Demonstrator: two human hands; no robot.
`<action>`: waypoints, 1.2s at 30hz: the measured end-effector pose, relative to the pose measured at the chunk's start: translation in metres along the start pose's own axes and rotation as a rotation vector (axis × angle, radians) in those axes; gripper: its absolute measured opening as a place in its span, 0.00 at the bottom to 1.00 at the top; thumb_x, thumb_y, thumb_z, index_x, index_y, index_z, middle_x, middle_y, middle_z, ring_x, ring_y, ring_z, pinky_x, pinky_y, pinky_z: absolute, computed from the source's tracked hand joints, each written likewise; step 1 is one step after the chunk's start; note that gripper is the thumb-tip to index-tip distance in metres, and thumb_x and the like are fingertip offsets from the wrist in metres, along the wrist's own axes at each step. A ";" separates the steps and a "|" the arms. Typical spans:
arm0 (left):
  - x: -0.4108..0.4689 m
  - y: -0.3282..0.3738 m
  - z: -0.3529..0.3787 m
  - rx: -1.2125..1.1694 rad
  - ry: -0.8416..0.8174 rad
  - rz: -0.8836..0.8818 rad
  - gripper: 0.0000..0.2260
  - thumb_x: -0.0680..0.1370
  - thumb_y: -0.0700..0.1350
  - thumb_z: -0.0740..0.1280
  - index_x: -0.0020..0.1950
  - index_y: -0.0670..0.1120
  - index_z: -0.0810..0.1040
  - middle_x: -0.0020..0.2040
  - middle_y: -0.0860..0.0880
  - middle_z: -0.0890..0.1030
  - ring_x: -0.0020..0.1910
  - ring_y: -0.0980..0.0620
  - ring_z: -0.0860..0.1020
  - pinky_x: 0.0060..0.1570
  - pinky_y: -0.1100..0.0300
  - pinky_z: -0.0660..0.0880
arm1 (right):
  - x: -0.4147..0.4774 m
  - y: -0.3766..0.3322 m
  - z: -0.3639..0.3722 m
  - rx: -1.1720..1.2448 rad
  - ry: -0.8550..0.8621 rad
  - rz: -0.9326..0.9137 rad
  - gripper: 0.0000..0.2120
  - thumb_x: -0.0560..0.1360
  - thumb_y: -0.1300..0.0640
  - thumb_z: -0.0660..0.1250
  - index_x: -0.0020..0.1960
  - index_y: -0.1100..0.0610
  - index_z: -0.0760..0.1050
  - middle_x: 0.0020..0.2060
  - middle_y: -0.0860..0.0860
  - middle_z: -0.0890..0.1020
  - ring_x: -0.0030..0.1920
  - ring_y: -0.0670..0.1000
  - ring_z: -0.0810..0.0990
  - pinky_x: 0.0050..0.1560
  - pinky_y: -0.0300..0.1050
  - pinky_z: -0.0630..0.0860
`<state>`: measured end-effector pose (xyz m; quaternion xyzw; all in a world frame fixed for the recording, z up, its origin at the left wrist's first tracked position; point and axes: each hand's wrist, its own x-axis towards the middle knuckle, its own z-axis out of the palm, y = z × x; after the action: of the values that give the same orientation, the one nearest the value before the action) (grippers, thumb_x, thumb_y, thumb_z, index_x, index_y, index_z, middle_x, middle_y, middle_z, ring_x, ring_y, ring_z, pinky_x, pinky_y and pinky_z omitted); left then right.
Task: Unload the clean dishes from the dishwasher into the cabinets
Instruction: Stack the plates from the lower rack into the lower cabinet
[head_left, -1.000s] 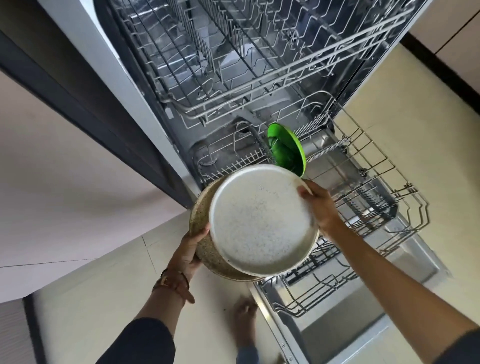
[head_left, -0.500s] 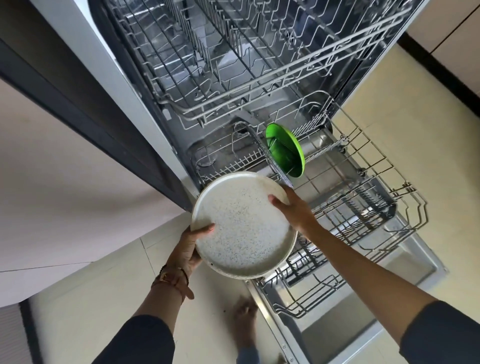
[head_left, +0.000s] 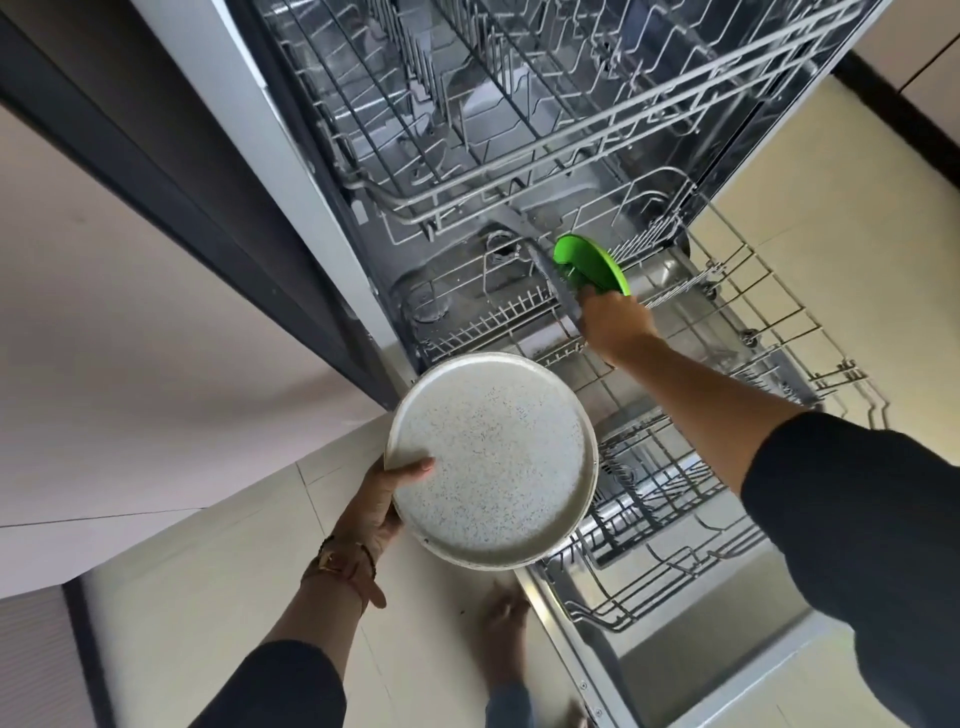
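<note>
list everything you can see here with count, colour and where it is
speckled plates: stack, top one cream, count unclear, in the left hand, clear of the racks
green plate: one, on edge in the lower rack, at the right hand
dark plate: one, grey, on edge left of the green plate
upper rack: one, grey wire, no dishes visible
lower rack: one, grey wire, pulled out over the door
door: one, silver, open
floor: cream tile
left hand: grip on stack rim
right hand: at the green plate, grip unclear

You held a round speckled cream plate (head_left: 493, 460) face up beside the open dishwasher (head_left: 519, 156); a green plate (head_left: 592, 262) stood on edge in its lower rack (head_left: 727, 322).
</note>
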<state>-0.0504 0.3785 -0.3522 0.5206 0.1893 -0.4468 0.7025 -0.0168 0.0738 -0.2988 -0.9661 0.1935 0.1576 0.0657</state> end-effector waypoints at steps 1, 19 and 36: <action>-0.001 0.000 0.001 0.004 -0.005 0.004 0.29 0.56 0.43 0.75 0.58 0.46 0.77 0.52 0.45 0.83 0.57 0.41 0.78 0.59 0.43 0.73 | -0.006 0.005 -0.004 -0.003 0.055 0.015 0.15 0.81 0.62 0.53 0.66 0.62 0.65 0.42 0.60 0.79 0.45 0.60 0.80 0.44 0.53 0.78; 0.000 0.004 0.036 -0.072 -0.047 0.054 0.18 0.57 0.39 0.76 0.46 0.44 0.80 0.39 0.48 0.86 0.44 0.45 0.82 0.39 0.56 0.80 | -0.104 0.061 -0.037 0.831 0.148 0.395 0.14 0.81 0.55 0.57 0.63 0.56 0.73 0.55 0.58 0.79 0.44 0.61 0.81 0.42 0.46 0.77; 0.002 0.007 0.034 -0.136 -0.079 -0.014 0.10 0.74 0.41 0.65 0.55 0.46 0.79 0.47 0.47 0.86 0.45 0.49 0.85 0.42 0.54 0.80 | -0.066 0.020 -0.009 0.866 0.121 0.393 0.22 0.79 0.44 0.57 0.64 0.58 0.71 0.52 0.53 0.80 0.53 0.57 0.81 0.41 0.39 0.76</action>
<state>-0.0509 0.3477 -0.3365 0.4523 0.1948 -0.4579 0.7401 -0.0800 0.0768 -0.2704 -0.8023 0.4240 0.0155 0.4198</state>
